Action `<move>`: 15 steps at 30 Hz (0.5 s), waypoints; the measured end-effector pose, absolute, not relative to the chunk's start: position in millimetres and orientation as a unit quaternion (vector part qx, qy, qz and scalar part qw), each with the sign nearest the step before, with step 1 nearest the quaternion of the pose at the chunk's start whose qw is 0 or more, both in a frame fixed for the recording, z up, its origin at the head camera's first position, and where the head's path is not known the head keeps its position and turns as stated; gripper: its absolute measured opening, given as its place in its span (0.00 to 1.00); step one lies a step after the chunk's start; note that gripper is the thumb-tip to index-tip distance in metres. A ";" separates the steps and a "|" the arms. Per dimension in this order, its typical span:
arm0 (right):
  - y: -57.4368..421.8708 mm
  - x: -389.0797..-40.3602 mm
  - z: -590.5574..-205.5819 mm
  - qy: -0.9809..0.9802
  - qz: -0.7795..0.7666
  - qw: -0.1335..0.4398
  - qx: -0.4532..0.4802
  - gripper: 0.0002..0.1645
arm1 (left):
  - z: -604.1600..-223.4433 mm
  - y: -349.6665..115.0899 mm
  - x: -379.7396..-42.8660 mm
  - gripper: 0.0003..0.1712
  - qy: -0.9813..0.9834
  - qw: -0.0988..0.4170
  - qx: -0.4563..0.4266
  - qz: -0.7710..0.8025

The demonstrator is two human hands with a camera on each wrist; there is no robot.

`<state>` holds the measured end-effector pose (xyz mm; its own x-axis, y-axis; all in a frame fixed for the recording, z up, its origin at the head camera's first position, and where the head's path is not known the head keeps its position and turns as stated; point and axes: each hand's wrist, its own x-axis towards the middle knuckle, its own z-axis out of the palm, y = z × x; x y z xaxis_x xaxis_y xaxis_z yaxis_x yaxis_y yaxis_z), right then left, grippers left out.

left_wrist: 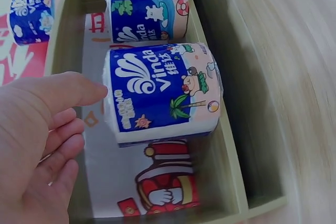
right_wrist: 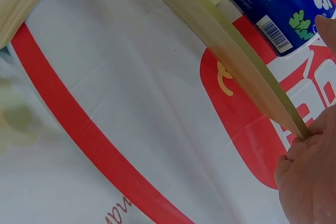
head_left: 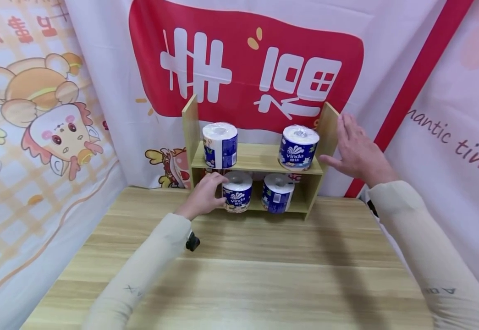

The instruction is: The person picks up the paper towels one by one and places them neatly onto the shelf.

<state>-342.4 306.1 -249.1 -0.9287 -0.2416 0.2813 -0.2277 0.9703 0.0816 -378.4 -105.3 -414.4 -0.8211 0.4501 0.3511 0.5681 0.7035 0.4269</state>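
A toilet paper roll (head_left: 237,195) in blue Vinda wrapping stands at the left of the lower shelf. My left hand (head_left: 206,195) is beside it, fingers loosely bent; in the left wrist view, one fingertip is right at the end rim of the same roll (left_wrist: 163,90). My right hand (head_left: 359,151) is at the right side panel (head_left: 327,126) of the small wooden shelf, fingers extended and thumb spread. In the right wrist view, this hand (right_wrist: 312,169) meets the panel's top edge (right_wrist: 291,124), and the thumb lies near the upper right roll (right_wrist: 281,11).
A second lower roll (head_left: 278,195) stands to the right. On the upper shelf board (head_left: 257,156), one roll (head_left: 220,145) stands left and another (head_left: 299,147) right. The shelf stands at the back of a wood-grain table (head_left: 264,275), before a printed cloth (head_left: 239,68).
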 end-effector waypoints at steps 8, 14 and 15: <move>311.0 -336.3 -247.6 -0.981 -0.019 0.145 0.124 0.73 | -407.8 -119.4 -358.0 0.36 -0.922 0.131 -0.293 -0.215; 312.5 -327.7 -256.6 -0.978 -0.029 0.154 0.135 0.72 | -409.4 -133.7 -339.8 0.40 -0.924 0.149 -0.298 -0.187; 312.6 -325.4 -259.0 -0.977 -0.031 0.158 0.138 0.71 | -410.7 -136.4 -337.4 0.40 -0.924 0.152 -0.299 -0.184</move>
